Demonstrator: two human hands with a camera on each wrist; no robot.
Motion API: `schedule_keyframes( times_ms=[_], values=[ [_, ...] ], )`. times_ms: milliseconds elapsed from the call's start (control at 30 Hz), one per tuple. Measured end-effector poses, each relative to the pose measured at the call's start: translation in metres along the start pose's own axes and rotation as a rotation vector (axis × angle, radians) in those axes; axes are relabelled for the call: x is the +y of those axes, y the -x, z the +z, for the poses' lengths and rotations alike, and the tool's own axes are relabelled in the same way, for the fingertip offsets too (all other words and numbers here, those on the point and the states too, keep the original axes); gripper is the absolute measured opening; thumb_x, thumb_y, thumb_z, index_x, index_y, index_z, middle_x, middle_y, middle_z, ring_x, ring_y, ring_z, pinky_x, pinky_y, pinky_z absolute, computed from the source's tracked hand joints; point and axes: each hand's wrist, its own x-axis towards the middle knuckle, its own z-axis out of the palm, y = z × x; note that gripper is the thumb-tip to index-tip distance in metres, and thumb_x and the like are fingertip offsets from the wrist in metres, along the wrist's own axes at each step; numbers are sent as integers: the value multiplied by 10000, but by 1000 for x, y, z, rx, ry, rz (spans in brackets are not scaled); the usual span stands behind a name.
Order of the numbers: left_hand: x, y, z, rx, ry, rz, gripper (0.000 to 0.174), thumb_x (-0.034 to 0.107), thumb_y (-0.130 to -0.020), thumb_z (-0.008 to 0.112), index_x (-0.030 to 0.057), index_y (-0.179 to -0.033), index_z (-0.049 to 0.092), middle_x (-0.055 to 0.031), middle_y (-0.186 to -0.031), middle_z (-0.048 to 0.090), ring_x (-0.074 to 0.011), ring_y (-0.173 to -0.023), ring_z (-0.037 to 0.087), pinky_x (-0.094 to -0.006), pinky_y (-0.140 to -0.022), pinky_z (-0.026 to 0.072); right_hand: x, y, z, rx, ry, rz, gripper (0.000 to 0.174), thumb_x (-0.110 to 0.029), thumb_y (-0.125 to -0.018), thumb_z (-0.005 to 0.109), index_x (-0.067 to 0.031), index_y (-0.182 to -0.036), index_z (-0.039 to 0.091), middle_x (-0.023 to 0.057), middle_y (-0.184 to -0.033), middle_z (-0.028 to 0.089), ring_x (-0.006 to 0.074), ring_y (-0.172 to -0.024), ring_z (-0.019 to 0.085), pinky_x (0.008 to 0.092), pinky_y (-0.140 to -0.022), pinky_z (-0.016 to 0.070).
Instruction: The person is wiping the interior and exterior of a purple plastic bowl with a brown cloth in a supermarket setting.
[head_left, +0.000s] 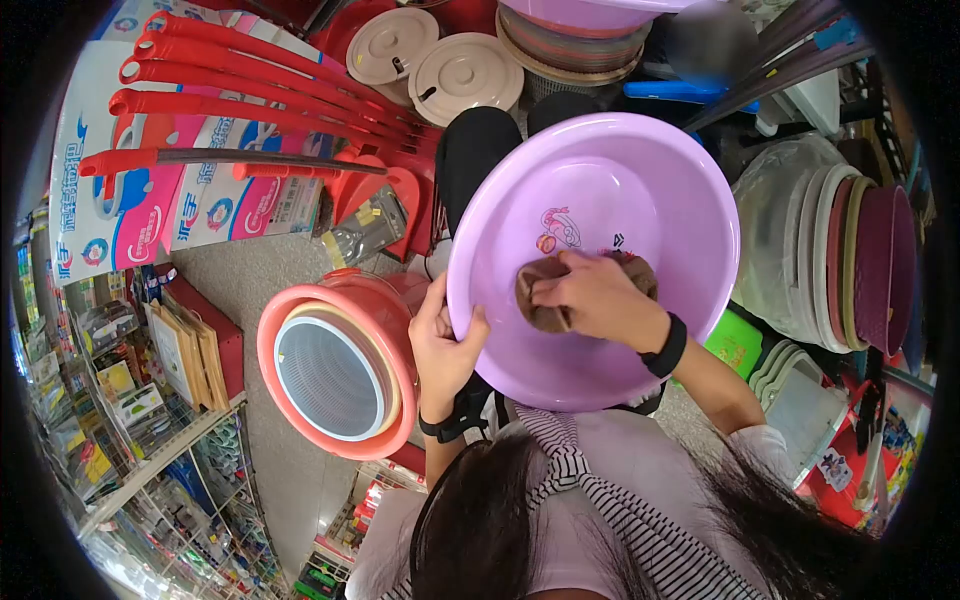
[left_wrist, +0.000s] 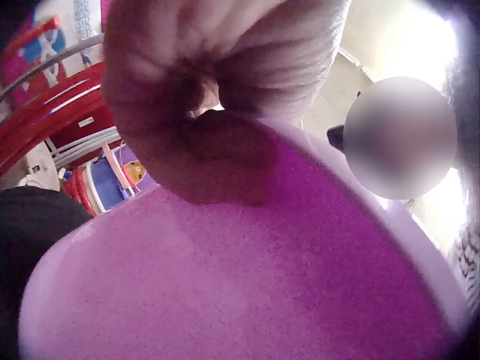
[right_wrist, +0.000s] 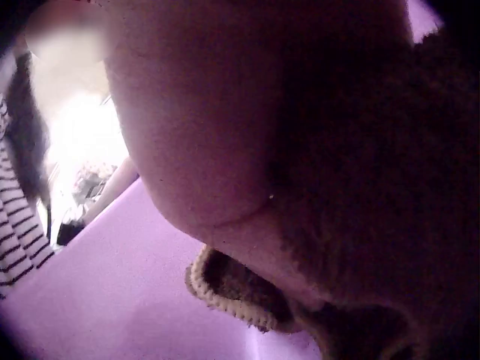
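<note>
A large light-purple plastic basin (head_left: pixel 690 200) is tilted over the person's lap, its inside facing up toward the head camera. At its left rim the left hand (head_left: pixel 447 345) grips the edge, thumb on the inner side; in the left wrist view this hand (left_wrist: pixel 217 97) curls over the basin's edge (left_wrist: pixel 150 270). Bunched under the right hand (head_left: pixel 605 300) is a brown cloth (head_left: pixel 545 318), held in its fingers against the inner wall. A pale stitched edge of the cloth (right_wrist: pixel 225 301) shows in the right wrist view. Printed drawings (head_left: pixel 562 228) mark the basin's bottom.
Left of the basin stand an orange bucket (head_left: pixel 290 425) and a grey-white strainer basket (head_left: pixel 330 375) inside it. Red-handled poles (head_left: pixel 250 105) lean at upper left. Stacked tubs (head_left: pixel 885 260) flank the right side, and lidded beige containers (head_left: pixel 465 75) stand ahead.
</note>
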Motion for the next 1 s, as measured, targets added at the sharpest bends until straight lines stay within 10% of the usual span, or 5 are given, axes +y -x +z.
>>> schedule_keyframes(
  times_ms=[100,233,633,1000],
  values=[
    [-1,1,-6,-61,-15,-90,508,-91,-830,554,-82,-1318,413,-86,-1067,624,-92,-907,603,-203,-771,479,12,2,-10,80,-27,82,223,-76,-709,609,-115,-918,677,63,-833,645,279,-873,578,413,-679,504],
    [6,-3,2,-90,20,-57,510,-95,-828,552,-84,-1319,412,-85,-1075,617,-89,-904,601,-203,-771,477,16,-17,-17,407,143,181,337,-10,-737,558,-84,-1052,651,-3,-1140,646,276,-907,567,377,-714,523],
    [7,-1,-2,-22,-80,-8,500,-97,-809,570,-75,-1294,448,-1,-828,607,-6,-647,512,-161,-555,400,-3,-28,8,70,64,-176,294,-57,-689,610,-105,-978,630,-29,-950,621,246,-906,546,368,-678,500],
    [0,4,-8,-52,-72,-95,522,-95,-841,536,-86,-1340,383,-110,-1082,627,-99,-916,610,-208,-772,480,33,-19,-26,468,370,354,452,-15,-719,590,-70,-1168,568,35,-1086,641,275,-809,580,396,-675,533]
  ],
)
